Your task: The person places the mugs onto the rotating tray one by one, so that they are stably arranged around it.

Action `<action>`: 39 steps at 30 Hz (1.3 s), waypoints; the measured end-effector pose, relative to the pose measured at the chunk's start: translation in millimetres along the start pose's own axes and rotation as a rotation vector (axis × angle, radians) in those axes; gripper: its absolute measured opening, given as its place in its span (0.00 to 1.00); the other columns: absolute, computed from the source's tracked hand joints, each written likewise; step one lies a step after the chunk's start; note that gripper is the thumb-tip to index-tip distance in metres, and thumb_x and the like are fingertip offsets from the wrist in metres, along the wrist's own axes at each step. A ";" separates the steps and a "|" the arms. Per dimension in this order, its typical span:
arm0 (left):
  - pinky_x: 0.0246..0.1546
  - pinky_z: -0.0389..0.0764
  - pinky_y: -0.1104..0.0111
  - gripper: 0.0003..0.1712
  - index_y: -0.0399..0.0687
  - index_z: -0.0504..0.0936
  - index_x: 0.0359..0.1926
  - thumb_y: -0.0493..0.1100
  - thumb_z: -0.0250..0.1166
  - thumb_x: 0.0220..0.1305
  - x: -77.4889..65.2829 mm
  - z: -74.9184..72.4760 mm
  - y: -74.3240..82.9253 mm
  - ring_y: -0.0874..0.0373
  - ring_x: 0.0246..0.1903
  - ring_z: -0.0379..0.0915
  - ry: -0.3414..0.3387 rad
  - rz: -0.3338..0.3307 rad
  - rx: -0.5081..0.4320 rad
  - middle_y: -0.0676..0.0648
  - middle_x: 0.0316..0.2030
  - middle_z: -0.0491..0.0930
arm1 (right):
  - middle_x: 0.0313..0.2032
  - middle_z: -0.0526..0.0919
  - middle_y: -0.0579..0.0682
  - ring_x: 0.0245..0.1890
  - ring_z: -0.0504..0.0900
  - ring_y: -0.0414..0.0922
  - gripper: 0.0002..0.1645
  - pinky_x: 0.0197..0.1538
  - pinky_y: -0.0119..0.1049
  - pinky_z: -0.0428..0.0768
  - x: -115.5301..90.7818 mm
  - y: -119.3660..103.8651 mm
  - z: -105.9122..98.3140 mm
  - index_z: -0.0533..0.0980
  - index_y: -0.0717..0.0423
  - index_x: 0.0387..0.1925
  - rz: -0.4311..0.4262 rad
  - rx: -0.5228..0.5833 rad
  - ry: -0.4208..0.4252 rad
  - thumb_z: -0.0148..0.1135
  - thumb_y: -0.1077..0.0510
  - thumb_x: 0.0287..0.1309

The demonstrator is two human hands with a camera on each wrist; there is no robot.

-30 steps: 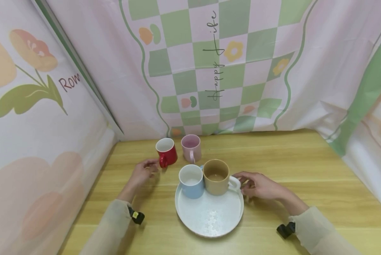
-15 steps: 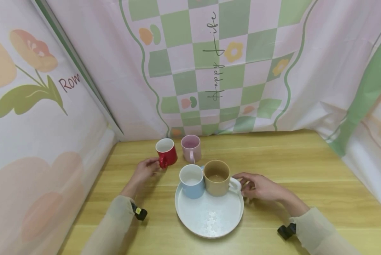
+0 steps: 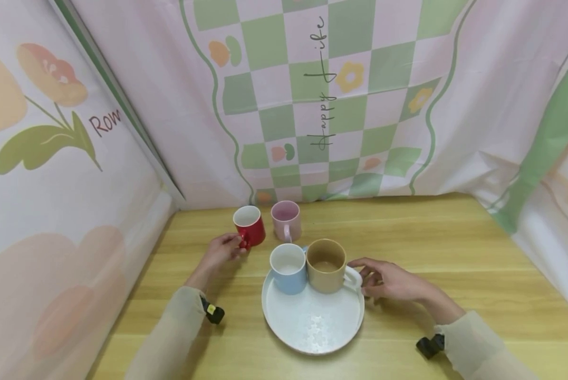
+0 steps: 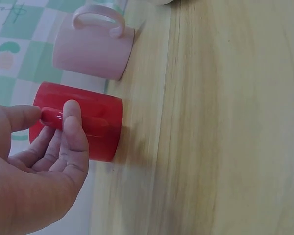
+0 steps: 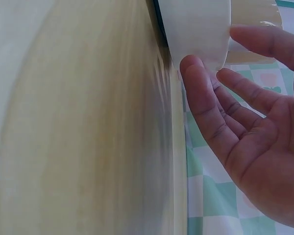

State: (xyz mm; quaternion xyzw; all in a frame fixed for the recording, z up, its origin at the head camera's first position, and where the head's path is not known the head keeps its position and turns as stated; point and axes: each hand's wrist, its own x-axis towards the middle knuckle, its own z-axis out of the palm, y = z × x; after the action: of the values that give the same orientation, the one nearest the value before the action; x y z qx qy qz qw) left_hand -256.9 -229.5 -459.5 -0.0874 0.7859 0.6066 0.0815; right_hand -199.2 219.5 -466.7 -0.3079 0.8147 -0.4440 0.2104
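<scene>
A red mug (image 3: 250,226) with a white inside stands at the back left. My left hand (image 3: 221,250) holds its handle, thumb on top and fingers curled at the loop in the left wrist view. A pink mug (image 3: 286,221) is just right of it. On a round white tray (image 3: 314,330) sit a white-and-blue mug (image 3: 289,277) and a tan mug (image 3: 325,277), side by side at the far rim. My right hand (image 3: 390,281) pinches the tan mug's thick white handle (image 5: 198,32) between thumb and fingers.
The wooden table (image 3: 421,227) carries everything. Behind it hangs a checked green-and-white cloth (image 3: 307,105), and a printed cloth (image 3: 65,211) closes off the left side. Each sleeve has a small black camera at the cuff.
My left hand has moved a little right and closed on the red mug's handle. The tan mug and the white-and-blue mug have shifted slightly right on the tray.
</scene>
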 end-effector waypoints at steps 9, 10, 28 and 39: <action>0.39 0.81 0.71 0.20 0.41 0.78 0.59 0.48 0.56 0.75 0.7 3.1 3.0 0.62 0.38 0.82 -0.009 -0.033 -0.012 0.42 0.48 0.83 | 0.48 0.78 0.63 0.40 0.84 0.43 0.39 0.32 0.41 0.86 -1.6 -1.7 0.5 0.60 0.63 0.71 0.000 -0.005 -0.004 0.66 0.59 0.62; 0.39 0.81 0.71 0.20 0.41 0.78 0.58 0.48 0.56 0.75 0.6 3.5 3.2 0.62 0.37 0.82 -0.008 -0.037 -0.017 0.43 0.48 0.83 | 0.48 0.78 0.63 0.40 0.84 0.43 0.39 0.32 0.41 0.86 -1.7 -1.4 0.7 0.61 0.63 0.71 -0.003 -0.006 -0.004 0.66 0.59 0.62; 0.34 0.75 0.71 0.21 0.40 0.81 0.53 0.52 0.56 0.75 7.5 8.5 1.9 0.64 0.30 0.77 0.009 -0.057 -0.030 0.50 0.38 0.83 | 0.48 0.78 0.62 0.40 0.84 0.43 0.41 0.33 0.41 0.86 -3.2 -0.5 0.8 0.60 0.62 0.71 0.016 0.010 -0.010 0.67 0.58 0.61; 0.35 0.76 0.72 0.19 0.37 0.80 0.51 0.49 0.55 0.76 7.3 11.8 -0.3 0.63 0.32 0.75 0.018 -0.031 -0.066 0.47 0.39 0.82 | 0.49 0.78 0.62 0.42 0.84 0.43 0.42 0.35 0.41 0.87 -4.2 -2.7 0.1 0.60 0.61 0.71 0.030 0.006 -0.010 0.68 0.57 0.60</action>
State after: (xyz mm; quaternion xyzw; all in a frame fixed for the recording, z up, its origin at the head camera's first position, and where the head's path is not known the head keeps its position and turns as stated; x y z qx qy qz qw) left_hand -263.7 -218.5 -464.4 -0.1076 0.7648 0.6301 0.0809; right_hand -195.3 221.2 -464.2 -0.2973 0.8168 -0.4417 0.2222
